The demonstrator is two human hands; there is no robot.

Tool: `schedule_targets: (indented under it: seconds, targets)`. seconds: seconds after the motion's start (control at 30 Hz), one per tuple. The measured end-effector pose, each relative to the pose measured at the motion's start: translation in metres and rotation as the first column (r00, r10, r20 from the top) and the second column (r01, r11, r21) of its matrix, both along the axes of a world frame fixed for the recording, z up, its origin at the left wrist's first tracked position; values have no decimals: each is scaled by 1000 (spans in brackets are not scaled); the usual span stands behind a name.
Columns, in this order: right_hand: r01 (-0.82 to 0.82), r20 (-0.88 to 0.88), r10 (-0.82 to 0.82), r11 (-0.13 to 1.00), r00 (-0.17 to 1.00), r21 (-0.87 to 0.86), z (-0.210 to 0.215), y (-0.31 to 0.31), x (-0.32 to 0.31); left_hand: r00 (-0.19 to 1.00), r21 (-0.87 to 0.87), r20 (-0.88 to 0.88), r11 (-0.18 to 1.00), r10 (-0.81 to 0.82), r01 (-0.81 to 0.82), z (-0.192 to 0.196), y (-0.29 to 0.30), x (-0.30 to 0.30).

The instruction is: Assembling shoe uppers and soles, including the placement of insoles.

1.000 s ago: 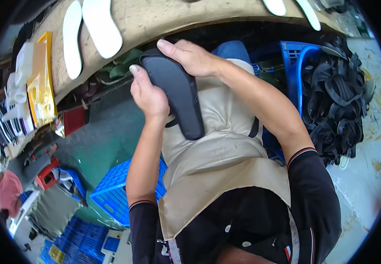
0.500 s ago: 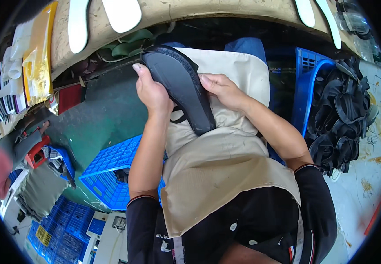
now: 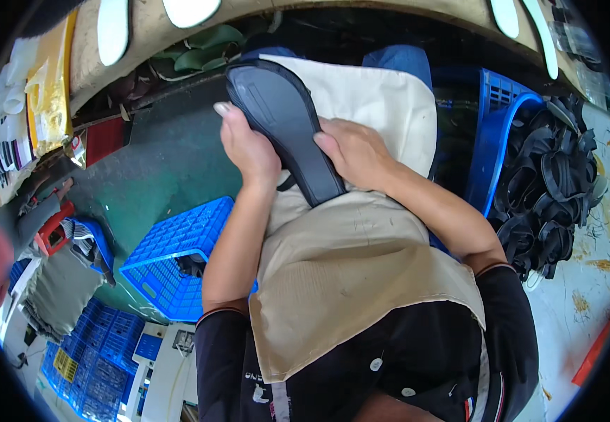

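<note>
The left hand [image 3: 249, 148] has its grip clamped on the left edge of a black sole [image 3: 284, 126], fingers hooked over the rim and thumb behind. The right hand [image 3: 354, 151] presses on the sole's right edge with its fingers curled against it, so both grips are shut on the same piece.

The sole lies slanted over a beige apron [image 3: 347, 260] on the person's lap, its broad end up and to the left, its narrow end down between the two wrists. A black strap shows under it by the left wrist.

A blue crate [image 3: 171, 260] stands on the floor left of the knee; something dark lies in it, too hidden to tell what. A second blue crate [image 3: 491, 141] stands on the right, and a heap of black straps [image 3: 551, 190] lies just beside it, spilling onto the floor. More blue crates [image 3: 101, 352] sit stacked at lower left. White soles [image 3: 113, 28] lie on the worktop [image 3: 333, 10] above.

Against half a second ago, the sole sits a little lower on the lap and the right hand has closed in from the side onto its edge, nearer the left hand; the left grip has stayed on the same rim
</note>
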State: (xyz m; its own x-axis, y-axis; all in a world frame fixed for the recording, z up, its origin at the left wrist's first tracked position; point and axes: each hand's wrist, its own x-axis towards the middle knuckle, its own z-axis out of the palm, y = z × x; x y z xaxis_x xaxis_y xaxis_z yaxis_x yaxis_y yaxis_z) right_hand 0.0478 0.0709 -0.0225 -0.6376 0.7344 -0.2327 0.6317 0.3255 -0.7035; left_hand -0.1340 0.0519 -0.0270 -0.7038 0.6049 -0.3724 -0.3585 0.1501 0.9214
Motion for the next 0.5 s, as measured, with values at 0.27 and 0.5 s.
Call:
schedule_targets:
  seconds: [0.27, 0.5]
  targets:
    - [-37, -453, 75, 995, 888, 92, 56, 81, 2, 955, 141, -218, 962, -201, 235, 37, 0, 18]
    - [-478, -463, 550, 835, 695, 275, 112, 113, -12, 918, 294, -254, 880, -304, 373, 61, -16, 21]
